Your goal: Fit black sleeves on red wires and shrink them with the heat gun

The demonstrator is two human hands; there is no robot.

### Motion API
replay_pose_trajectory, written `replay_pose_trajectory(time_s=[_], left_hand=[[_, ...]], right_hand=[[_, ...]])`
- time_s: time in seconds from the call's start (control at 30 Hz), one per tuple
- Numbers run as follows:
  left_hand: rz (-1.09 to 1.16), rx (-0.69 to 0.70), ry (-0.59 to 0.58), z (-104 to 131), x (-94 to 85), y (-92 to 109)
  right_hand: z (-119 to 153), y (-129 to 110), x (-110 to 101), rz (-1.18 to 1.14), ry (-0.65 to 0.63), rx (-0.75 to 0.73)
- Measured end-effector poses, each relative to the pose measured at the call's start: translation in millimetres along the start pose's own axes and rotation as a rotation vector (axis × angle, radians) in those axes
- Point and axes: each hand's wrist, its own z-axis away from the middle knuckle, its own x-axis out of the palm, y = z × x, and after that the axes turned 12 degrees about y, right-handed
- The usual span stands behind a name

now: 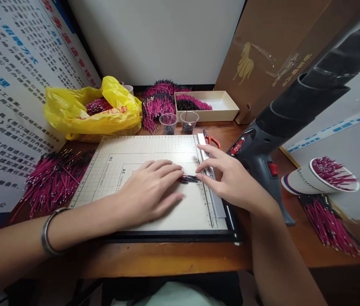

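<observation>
A small bundle of short dark red and black wires (190, 179) lies on the white gridded board of a paper cutter (163, 148). My left hand (152, 187) rests palm down on the board, fingers stretched out, its fingertips over the left end of the bundle. From the other side my right hand (226, 178) reaches in with fingers apart; its lower fingertips touch the wires' right ends. The upper fingertip of that hand is by the white ruler strip (219, 206) along the board's right edge. Part of the bundle is hidden under my left fingers.
A heat gun (262, 148) stands right of the cutter, before orange-handled scissors (213, 141). Behind are plastic cups (168, 123), a cardboard tray (227, 106) and a yellow bag (68, 110). Wire piles (55, 182) lie left; a paper cup (304, 180) of wires lies tilted at right.
</observation>
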Motion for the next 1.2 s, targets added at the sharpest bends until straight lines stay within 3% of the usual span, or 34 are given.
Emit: replay_pose_trajectory(time_s=[0.1,0.3,0.43,0.6,0.73,0.8,0.83,0.87,0.93,1.03,1.07,1.1,1.2], left_hand=[[-0.098,0.088,-0.017,11,3.3,10],[-0.155,0.064,-0.061,17,8.1,22],[-0.117,0.046,-0.098,20,7.6,21],[-0.055,0.020,-0.160,21,7.3,14],[-0.021,0.005,-0.158,20,9.6,8],[0.001,0.001,-0.154,20,11.2,7],[0.010,0.001,-0.153,21,11.9,7],[0.014,0.002,-0.152,21,12.5,7],[0.014,0.003,-0.145,22,13.0,7],[0.007,-0.006,-0.133,22,12.7,7],[0.008,-0.006,-0.133,22,12.4,7],[0.009,-0.006,-0.134,22,12.2,7],[0.008,-0.010,-0.139,22,11.8,7]], right_hand=[[0,1,1,-0.001,0.019,-0.003],[1,0,0,-0.010,0.052,-0.059],[1,3,5,0.017,0.058,-0.126],[-3,5,9,0.038,0.155,-0.151],[-2,-14,-2,-0.011,0.247,-0.180],[6,-34,-3,-0.140,0.235,-0.221],[14,-48,1,-0.261,0.127,-0.305],[24,-63,9,-0.386,-0.028,-0.433],[51,-97,40,-0.447,-0.165,-0.568],[96,-141,110,-0.476,-0.367,-0.752],[109,-150,135,-0.401,-0.519,-0.870],[120,-156,157,-0.245,-0.572,-0.945],[133,-158,204,-0.135,-0.667,-1.038]])
